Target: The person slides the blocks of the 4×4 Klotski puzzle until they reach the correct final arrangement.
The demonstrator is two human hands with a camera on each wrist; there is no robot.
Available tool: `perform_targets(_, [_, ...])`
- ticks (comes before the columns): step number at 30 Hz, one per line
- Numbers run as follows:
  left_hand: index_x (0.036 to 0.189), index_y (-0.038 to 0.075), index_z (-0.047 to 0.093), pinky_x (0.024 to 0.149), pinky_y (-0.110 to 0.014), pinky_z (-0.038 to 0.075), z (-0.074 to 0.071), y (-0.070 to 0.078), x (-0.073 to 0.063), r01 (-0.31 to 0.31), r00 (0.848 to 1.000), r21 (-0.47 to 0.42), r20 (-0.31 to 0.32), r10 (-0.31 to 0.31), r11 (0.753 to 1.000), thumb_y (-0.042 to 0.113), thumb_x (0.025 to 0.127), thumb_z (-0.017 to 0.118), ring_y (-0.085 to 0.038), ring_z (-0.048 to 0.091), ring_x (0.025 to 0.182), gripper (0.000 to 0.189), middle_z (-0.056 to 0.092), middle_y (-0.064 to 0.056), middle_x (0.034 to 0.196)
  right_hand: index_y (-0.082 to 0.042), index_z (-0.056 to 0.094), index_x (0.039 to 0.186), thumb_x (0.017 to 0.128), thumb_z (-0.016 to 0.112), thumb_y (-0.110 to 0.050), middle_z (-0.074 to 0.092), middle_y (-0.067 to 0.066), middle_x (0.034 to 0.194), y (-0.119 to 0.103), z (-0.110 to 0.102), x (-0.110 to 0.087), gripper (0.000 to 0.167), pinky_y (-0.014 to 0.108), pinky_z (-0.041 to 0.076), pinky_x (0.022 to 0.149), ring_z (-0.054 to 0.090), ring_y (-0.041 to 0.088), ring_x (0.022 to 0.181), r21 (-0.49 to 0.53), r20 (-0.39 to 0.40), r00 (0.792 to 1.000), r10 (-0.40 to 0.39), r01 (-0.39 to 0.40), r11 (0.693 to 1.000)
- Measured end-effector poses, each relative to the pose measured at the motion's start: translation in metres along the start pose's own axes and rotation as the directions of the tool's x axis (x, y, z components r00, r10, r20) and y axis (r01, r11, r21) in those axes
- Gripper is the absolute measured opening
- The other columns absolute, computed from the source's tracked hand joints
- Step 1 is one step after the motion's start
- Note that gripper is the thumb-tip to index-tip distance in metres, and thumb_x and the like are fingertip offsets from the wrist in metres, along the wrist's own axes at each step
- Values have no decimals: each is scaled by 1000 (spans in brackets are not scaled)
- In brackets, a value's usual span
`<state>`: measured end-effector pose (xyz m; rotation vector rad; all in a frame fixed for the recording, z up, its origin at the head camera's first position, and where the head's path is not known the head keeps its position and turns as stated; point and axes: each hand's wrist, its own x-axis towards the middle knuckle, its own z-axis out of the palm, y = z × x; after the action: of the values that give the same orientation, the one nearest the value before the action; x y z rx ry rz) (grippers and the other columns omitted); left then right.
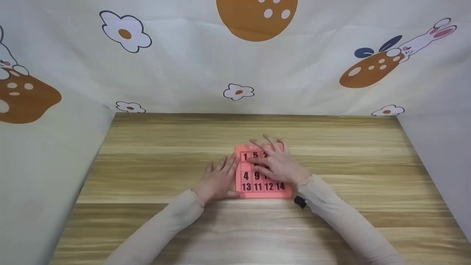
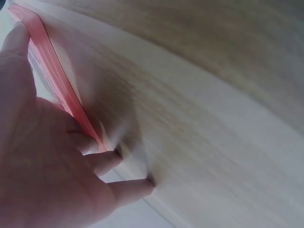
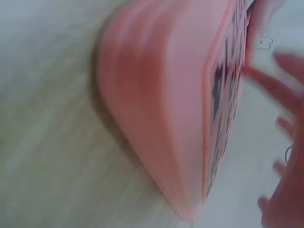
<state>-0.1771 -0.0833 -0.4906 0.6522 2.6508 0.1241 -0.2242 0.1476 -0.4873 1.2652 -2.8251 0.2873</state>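
A pink sliding number puzzle lies flat on the wooden table, its square tiles marked with black numbers. The left column shows a gap between the 1 tile and the 4 tile. My left hand rests along the puzzle's left side, thumb on the near left corner of the frame; in the left wrist view its outer fingertips touch the table. My right hand reaches over the tiles with fingers spread, one fingertip near the 1 tile. It covers much of the upper right tiles.
The wooden table extends around the puzzle. A pale cloth backdrop with flowers and rabbits rises at the far edge, with pale walls on both sides. A small black object sits at the right wrist.
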Motion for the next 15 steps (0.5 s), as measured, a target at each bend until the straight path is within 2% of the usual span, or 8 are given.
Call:
perform_targets(2, [156,8,6,112,-62,10,0,0,0,-5,1000,-3,-4,5,1000,75,81,51,-32,6,145,111,-2,-7,162,-29,61,132,97,53,-45,24,6,158,-1,2,1,39,69,17,106,14,42,142,-40,-13,999,36,-36,999])
perform_targets(5, [156,8,5,112,-62,9,1,1,0,0,1000,-14,7,0,1000,75,81,51,-32,4,145,111,-4,-7,161,-26,61,133,96,55,-42,24,7,158,0,3,0,41,70,18,105,13,40,142,-26,-39,999,37,-38,999])
perform_targets(10, [156,8,4,112,-62,7,0,1,0,4,1000,-39,11,-4,999,75,80,52,-32,3,145,113,-6,-7,161,-20,73,108,88,66,-31,34,8,152,4,0,-11,23,69,19,104,20,38,140,52,-132,991,17,-10,999])
perform_targets(12, [156,8,4,112,-61,6,0,1,0,5,1000,-45,10,-4,999,75,79,53,-32,3,145,113,-6,-7,161,-20,74,107,89,65,-32,33,7,152,3,-1,-14,23,69,18,104,20,40,140,62,-109,994,5,2,998])
perform_targets(15, [156,8,3,112,-62,6,0,0,0,8,1000,-45,12,-8,999,75,80,52,-32,2,145,112,-6,-7,161,-22,66,126,95,57,-39,23,7,157,-2,1,-16,37,72,14,104,14,43,141,92,7,1000,-17,16,996])
